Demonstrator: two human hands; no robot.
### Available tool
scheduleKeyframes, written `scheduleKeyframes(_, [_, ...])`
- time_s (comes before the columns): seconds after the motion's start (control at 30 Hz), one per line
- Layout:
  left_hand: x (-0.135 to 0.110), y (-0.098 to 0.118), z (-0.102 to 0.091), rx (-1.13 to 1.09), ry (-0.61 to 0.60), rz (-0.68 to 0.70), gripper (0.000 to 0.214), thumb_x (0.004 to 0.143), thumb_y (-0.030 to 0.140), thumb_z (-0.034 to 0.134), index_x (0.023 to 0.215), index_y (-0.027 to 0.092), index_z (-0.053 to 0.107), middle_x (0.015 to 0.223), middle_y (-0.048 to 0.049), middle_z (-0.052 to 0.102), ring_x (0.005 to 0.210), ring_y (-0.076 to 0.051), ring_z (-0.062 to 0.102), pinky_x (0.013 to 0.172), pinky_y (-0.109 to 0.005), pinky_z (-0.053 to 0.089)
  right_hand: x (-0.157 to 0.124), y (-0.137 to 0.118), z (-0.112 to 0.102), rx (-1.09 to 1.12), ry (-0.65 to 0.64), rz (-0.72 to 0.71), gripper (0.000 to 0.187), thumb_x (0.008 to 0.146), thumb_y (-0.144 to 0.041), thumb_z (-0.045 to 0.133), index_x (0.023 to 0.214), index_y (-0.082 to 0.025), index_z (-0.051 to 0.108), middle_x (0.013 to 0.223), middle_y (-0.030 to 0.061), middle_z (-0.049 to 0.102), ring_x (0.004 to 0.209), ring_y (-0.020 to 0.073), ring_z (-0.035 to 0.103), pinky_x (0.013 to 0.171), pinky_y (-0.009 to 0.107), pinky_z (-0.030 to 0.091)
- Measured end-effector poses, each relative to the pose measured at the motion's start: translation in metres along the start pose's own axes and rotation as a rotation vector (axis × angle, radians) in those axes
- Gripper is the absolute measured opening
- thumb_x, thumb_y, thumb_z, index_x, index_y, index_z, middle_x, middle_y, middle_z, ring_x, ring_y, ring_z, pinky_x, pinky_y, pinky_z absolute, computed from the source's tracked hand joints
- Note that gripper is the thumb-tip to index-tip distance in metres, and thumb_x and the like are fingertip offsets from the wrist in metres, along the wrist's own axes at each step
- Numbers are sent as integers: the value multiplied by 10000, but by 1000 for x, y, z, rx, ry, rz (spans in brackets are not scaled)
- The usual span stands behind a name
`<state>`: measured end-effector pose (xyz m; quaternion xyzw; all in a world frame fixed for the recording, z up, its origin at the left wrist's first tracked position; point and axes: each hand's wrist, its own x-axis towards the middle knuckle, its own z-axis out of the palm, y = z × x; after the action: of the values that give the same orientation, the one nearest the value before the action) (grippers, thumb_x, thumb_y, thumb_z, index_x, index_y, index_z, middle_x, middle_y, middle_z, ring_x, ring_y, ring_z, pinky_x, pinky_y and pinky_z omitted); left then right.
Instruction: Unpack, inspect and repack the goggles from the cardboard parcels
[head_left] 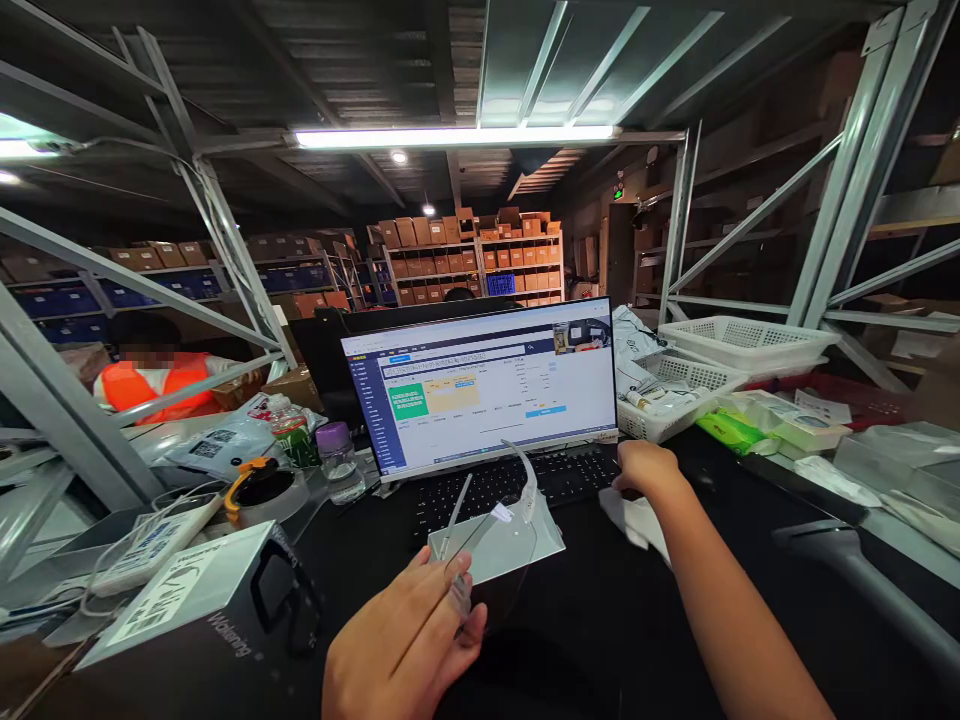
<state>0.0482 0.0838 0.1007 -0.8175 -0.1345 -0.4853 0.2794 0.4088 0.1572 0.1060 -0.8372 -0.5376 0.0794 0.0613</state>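
My left hand (pixel 409 630) is at the lower middle, its fingers closed around the front of a pair of clear-framed glasses (pixel 529 490). Both temples point up and away toward the keyboard (pixel 577 478). Behind the lenses lies a pale flat surface (pixel 491 548); whether it is a card or a box top I cannot tell. At the keyboard's right end, my right hand (pixel 646 468) is closed with its fingers curled down onto a white cloth (pixel 634 520), which trails beneath the wrist. The fingertips are partly hidden.
A monitor (pixel 487 400) stands behind the keyboard. At left are a glasses box (pixel 202 610), a tape dispenser (pixel 255 490) and a purple-capped bottle (pixel 339 465). At right are white baskets (pixel 742 340), a green packet (pixel 731 432) and a handheld scanner (pixel 832 545). A person in an orange vest (pixel 157 390) is beyond.
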Motion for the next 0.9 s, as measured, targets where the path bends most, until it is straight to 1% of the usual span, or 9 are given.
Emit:
scheduleKeyframes(0.1, [-3,-1,-3,57,-1,23,260,743,57,808,967,105,687,938,-89,785,903,-179,747,1001,-334,587,-13,-9,-4,76,134,-115,185,884,-352,696,927,-172,703,970,96,728,928,246,685,680,302,451])
scheduleKeyframes(0.23, [1,0,-7,97,72,54,244,740,76,812,948,112,691,898,-86,791,873,-173,755,964,-303,603,-34,-28,-8,173,207,-252,216,894,-403,661,838,-201,714,881,66,745,839,228,686,582,284,350])
scheduleKeyframes(0.4, [7,4,-10,125,74,43,196,766,92,799,924,106,685,874,-97,789,860,-165,750,958,-298,598,-58,-50,-9,223,257,-361,154,865,-343,705,856,-192,733,870,81,755,832,264,694,612,295,383])
scheduleKeyframes(0.47, [5,6,-10,153,104,-32,225,759,85,803,950,107,685,879,-96,787,861,-170,747,950,-303,599,-69,-61,-6,236,258,-432,118,855,-284,718,937,-202,742,880,69,760,843,251,701,655,297,431])
scheduleKeyframes(0.57, [-1,8,-8,103,145,-335,237,790,135,778,1005,151,682,915,-71,779,854,-176,746,864,-292,626,-92,-85,8,343,268,-683,383,824,-143,710,1188,-258,674,1168,47,731,850,169,705,750,275,501])
scheduleKeyframes(0.63, [-3,8,-6,-55,160,-647,205,826,227,743,1016,186,680,958,-58,769,840,-181,752,793,-287,646,-109,-105,25,442,300,-957,569,818,-76,663,1343,-273,563,1441,76,575,828,127,701,775,266,535])
scheduleKeyframes(0.7, [-3,4,-4,-290,204,-947,195,827,302,728,978,189,679,985,-66,765,848,-199,762,744,-292,658,-125,-123,45,454,411,-1197,584,858,-79,601,1412,-227,488,1497,132,511,879,159,704,759,292,556])
scheduleKeyframes(0.8, [1,-4,-1,-609,278,-1211,257,770,344,769,906,160,650,1003,-113,763,924,-256,762,722,-318,660,-136,-140,69,326,725,-1376,256,954,-122,510,1190,-132,609,1017,123,736,761,209,682,593,299,513])
scheduleKeyframes(0.9, [1,-13,1,-765,264,-1283,360,761,381,782,992,152,627,1126,-171,735,1018,-297,739,744,-362,656,-132,-143,76,237,929,-1399,204,985,-88,436,941,-144,627,691,52,661,550,189,577,474,299,415])
